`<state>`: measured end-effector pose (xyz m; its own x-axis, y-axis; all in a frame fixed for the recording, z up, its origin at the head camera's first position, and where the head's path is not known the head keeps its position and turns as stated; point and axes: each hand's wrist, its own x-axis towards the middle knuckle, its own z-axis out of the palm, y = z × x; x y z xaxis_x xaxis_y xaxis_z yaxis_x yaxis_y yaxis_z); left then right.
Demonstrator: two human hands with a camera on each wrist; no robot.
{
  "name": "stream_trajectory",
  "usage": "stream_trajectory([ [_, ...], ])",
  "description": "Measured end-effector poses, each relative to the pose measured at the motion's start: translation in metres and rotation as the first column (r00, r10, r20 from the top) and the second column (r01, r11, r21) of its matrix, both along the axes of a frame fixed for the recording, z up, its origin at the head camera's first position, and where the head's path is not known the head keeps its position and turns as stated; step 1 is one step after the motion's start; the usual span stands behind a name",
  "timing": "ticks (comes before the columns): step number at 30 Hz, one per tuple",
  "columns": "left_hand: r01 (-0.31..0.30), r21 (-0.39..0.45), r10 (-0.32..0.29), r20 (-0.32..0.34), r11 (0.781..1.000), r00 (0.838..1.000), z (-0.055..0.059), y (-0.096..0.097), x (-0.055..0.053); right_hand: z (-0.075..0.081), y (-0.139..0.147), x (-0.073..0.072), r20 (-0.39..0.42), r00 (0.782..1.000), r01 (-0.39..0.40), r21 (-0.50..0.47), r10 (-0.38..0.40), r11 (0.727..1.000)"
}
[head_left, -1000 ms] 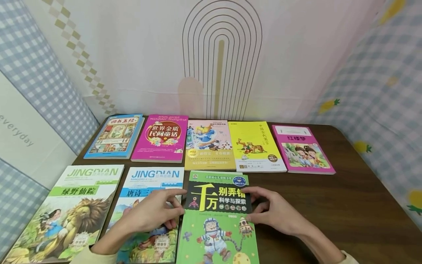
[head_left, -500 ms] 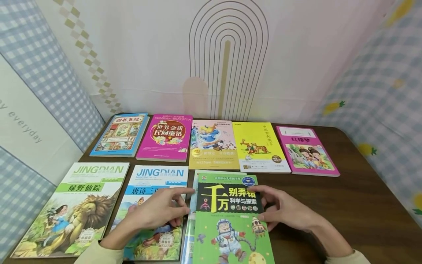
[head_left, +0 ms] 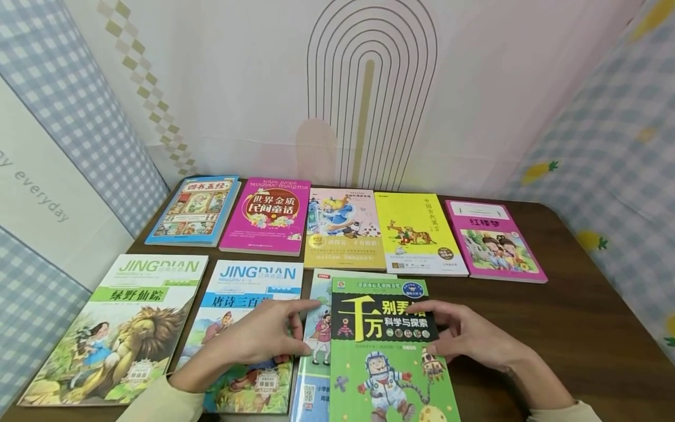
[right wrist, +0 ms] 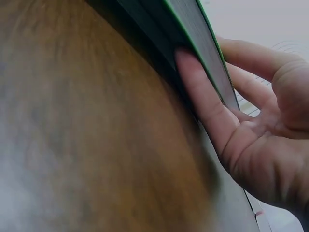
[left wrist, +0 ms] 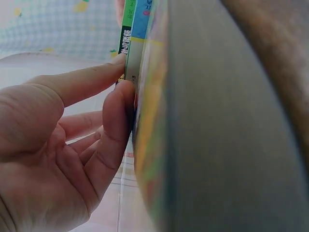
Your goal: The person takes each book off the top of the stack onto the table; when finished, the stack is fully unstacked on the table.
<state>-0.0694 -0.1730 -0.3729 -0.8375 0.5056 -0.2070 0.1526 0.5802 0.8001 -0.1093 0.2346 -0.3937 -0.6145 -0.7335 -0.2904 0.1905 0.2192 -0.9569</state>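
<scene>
In the head view, a green book (head_left: 390, 363) with an astronaut cover lies offset over a second book (head_left: 319, 363), light blue and green, so only that book's left strip and top edge show. My right hand (head_left: 469, 334) holds the green book at its right edge. In the right wrist view, one finger (right wrist: 195, 77) is under the lifted green cover, with others on its far side. My left hand (head_left: 263, 331) holds the lower book at its left side, index finger and thumb apart. The left wrist view has those fingertips at the spines.
On the left are a lion-cover book (head_left: 121, 334) and a blue-titled book (head_left: 248, 351), partly behind my left hand. A back row holds a blue book (head_left: 192, 211), a magenta book (head_left: 266, 217), a pink-and-gold book (head_left: 343, 228), a yellow book (head_left: 419, 234) and a pink book (head_left: 495, 240).
The green book has slid right with my right hand, exposing more of the book beneath it. My left hand has stayed at the left side. The view has shifted slightly.
</scene>
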Motion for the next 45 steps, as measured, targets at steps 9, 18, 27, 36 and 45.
stream_trajectory([
  [9,0.040,-0.010,-0.040,-0.014,0.999,0.999,0.002,0.002,-0.002,0.010,0.020,-0.005,-0.054,0.999,-0.008,-0.074,0.004,0.997],
  [18,0.046,0.069,-0.051,0.065,0.997,0.997,-0.003,-0.001,-0.006,0.015,0.057,-0.011,0.036,0.998,-0.041,-0.197,0.049,0.979],
  [27,0.047,0.055,-0.052,0.093,0.997,0.994,-0.004,-0.001,-0.006,0.029,0.101,-0.011,0.001,0.996,0.086,-0.214,-0.088,0.973],
  [36,0.041,0.040,-0.044,0.069,0.998,0.997,-0.002,-0.003,-0.004,0.029,0.143,-0.008,-0.152,0.966,0.179,-0.201,-0.212,0.963],
  [45,0.053,0.041,-0.056,0.065,0.998,0.996,-0.003,-0.004,-0.004,0.020,0.153,-0.009,0.088,0.991,0.119,-0.184,-0.104,0.976],
])
